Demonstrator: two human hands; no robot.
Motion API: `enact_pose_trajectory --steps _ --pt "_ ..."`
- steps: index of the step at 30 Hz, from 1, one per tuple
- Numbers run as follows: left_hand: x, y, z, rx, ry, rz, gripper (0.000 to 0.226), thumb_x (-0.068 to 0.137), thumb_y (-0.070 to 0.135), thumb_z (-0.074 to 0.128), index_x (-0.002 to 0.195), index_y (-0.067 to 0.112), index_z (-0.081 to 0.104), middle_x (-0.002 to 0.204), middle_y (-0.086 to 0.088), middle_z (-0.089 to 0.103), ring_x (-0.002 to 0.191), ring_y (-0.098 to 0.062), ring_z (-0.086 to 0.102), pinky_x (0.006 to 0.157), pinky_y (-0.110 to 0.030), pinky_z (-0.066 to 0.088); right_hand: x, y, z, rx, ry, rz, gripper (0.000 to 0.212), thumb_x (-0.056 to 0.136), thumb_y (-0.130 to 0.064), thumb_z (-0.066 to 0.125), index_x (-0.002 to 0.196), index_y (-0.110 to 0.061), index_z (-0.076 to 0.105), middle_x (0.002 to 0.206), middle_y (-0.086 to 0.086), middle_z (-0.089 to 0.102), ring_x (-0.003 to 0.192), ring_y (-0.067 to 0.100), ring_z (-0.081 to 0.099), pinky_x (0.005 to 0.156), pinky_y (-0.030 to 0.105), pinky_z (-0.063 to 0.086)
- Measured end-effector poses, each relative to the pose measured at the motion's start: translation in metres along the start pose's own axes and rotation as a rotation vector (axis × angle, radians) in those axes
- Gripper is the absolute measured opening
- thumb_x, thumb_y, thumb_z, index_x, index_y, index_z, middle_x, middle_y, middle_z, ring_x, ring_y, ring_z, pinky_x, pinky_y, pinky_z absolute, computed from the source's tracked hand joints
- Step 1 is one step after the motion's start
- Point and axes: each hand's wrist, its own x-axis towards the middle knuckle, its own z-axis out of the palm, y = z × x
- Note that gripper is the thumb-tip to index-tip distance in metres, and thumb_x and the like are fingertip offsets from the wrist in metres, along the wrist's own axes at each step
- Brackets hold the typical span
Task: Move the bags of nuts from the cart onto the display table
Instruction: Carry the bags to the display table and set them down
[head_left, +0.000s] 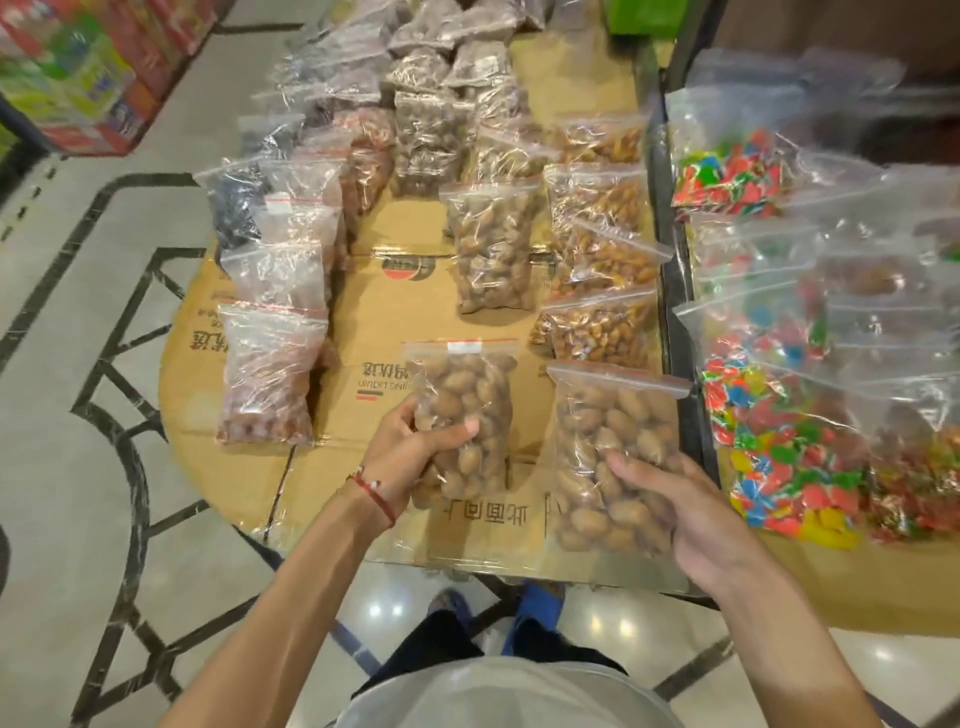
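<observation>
The display table (363, 291) is covered with flattened brown cardboard printed with lettering. Clear zip bags lie on it in rough columns. Along the left edge run bags of reddish-brown nuts (265, 379), with a bag of dark contents (236, 208) further back. Down the middle lies a bag of pale oval nuts (491, 249). Near the right edge is a column of bags of golden-brown nuts (597, 327). At the far end, bags of greyish-brown contents (431, 140) crowd together, blurred. The cardboard between the columns is bare.
</observation>
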Motion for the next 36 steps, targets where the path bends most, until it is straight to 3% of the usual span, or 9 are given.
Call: enact_pose_trajectory --steps 5,9,13,17,21,25,28,32,36 --pt "0.044 0.020 -0.001 0.039 0.006 0.018 0.064 0.069 0.014 0.092 0.124 0.014 0.059 0.110 -0.010 0.077 0.090 -0.023 0.074 0.075 -0.034 0.059 0.000 -0.002 0.007 0.045 0.058 -0.050 0.038 0.072 -0.008 0.077 0.110 -0.013 0.077 0.107 0.013 0.082 0.086 0.022 0.081 0.067 0.034 0.067" --pt "0.084 0.039 0.001 0.082 -0.034 0.051 0.058 0.077 0.011 0.088 0.123 0.018 0.054 0.101 -0.005 0.077 0.074 -0.012 0.073 0.059 -0.025 0.057 -0.005 0.003 0.016 0.093 0.104 -0.064 0.040 0.075 -0.010 0.077 0.115 -0.012 0.077 0.112 0.018 0.080 0.091 0.029 0.081 0.073 0.041 0.068" --pt "0.123 0.063 0.006 0.080 -0.092 0.082 0.060 0.082 0.015 0.086 0.131 0.019 0.052 0.103 -0.002 0.075 0.082 -0.018 0.068 0.066 -0.028 0.054 -0.010 0.010 0.024 0.144 0.142 -0.114 0.035 0.080 -0.009 0.076 0.114 -0.013 0.082 0.117 0.017 0.079 0.098 0.029 0.080 0.071 0.040 0.067" --pt "0.152 0.077 0.009 0.120 -0.120 0.120 0.046 0.083 0.021 0.086 0.113 0.036 0.055 0.100 0.000 0.073 0.076 -0.019 0.065 0.064 -0.030 0.049 -0.010 0.012 0.032 0.145 0.181 -0.149 0.033 0.081 -0.008 0.075 0.113 -0.011 0.082 0.114 0.018 0.080 0.094 0.028 0.080 0.070 0.035 0.066" --pt "0.167 0.081 0.006 0.148 -0.132 0.133 0.075 0.069 0.033 0.090 0.134 0.024 0.055 0.111 -0.004 0.077 0.083 -0.020 0.071 0.071 -0.038 0.057 -0.008 0.014 0.038 0.160 0.223 -0.169 0.026 0.077 -0.007 0.076 0.100 -0.015 0.086 0.105 0.016 0.081 0.085 0.026 0.081 0.065 0.033 0.065" --pt "0.173 0.080 0.008 0.205 -0.143 0.195 0.045 0.081 0.018 0.087 0.118 0.022 0.061 0.092 0.001 0.073 0.070 -0.012 0.066 0.058 -0.026 0.052 -0.003 0.016 0.042 0.190 0.278 -0.155 0.036 0.076 -0.010 0.080 0.112 -0.010 0.082 0.113 0.021 0.079 0.092 0.032 0.080 0.069 0.036 0.066" --pt "0.178 0.075 0.013 0.198 -0.122 0.236 0.038 0.080 0.014 0.088 0.111 0.024 0.068 0.102 0.000 0.076 0.085 -0.015 0.071 0.073 -0.027 0.057 0.002 0.018 0.045 0.218 0.290 -0.146 0.033 0.079 -0.010 0.079 0.111 -0.011 0.083 0.115 0.021 0.079 0.095 0.033 0.080 0.073 0.038 0.067" --pt "0.176 0.067 0.016 0.254 -0.010 0.340 0.037 0.076 0.015 0.090 0.093 0.038 0.067 0.093 0.015 0.070 0.079 0.004 0.068 0.079 -0.023 0.056 0.004 0.021 0.048 0.200 0.275 -0.108 0.038 0.076 -0.007 0.088 0.113 -0.013 0.082 0.117 0.021 0.078 0.098 0.035 0.079 0.078 0.041 0.067" --pt "0.171 0.061 0.010 0.252 0.106 0.311 0.053 0.072 0.030 0.094 0.113 0.028 0.062 0.118 -0.001 0.068 0.104 -0.020 0.065 0.093 -0.037 0.056 0.005 0.023 0.049 0.178 0.241 -0.094 0.055 0.071 -0.012 0.089 0.124 -0.009 0.076 0.121 0.022 0.077 0.103 0.038 0.078 0.076 0.042 0.067"
